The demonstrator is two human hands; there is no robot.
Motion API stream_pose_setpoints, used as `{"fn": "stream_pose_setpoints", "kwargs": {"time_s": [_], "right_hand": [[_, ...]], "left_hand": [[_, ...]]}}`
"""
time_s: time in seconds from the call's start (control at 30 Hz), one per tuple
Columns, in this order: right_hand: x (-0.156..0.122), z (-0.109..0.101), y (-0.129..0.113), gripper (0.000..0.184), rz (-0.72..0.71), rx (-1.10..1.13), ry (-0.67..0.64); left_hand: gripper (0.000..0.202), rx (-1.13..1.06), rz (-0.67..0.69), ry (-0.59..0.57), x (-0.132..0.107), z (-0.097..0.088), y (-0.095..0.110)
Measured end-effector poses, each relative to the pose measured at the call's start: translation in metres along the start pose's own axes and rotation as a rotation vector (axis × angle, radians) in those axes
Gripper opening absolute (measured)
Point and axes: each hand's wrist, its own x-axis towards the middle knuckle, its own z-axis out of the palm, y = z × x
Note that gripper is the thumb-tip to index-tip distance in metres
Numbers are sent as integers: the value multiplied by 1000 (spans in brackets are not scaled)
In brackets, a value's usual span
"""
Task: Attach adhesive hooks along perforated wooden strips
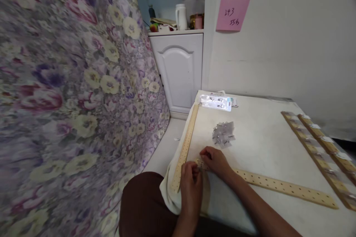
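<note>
Hands [191, 182] at end of perforated strip [286, 187]

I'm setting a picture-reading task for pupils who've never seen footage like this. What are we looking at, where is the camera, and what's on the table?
There is no machine here, just a person's bare hands. The single picture comes from a camera worn on the head, looking forward and down. On the white-covered table lie a pale strip with holes, another along the left edge, a pile of small clear packets, a flat clear pack and, at right, two browner strips. The left hand and right hand meet at the first strip's near-left end; whatever their fingertips hold is too small to make out.
</note>
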Motion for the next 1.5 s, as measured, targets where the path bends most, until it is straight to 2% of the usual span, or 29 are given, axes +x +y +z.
{"fn": "stream_pose_setpoints", "kwargs": {"time_s": [0.83, 1.03, 1.5], "right_hand": [[-4, -3, 0, 25, -47, -42, -20], [-8, -8, -5, 33, -89, -85, -69], [-8, -8, -3, 38, -35, -78, -94]], "left_hand": [[18, 18, -3, 8, 8, -1, 4], [17, -13, 10, -3, 8, 0, 4], [17, -25, 21, 1, 10, -1, 6]]}}
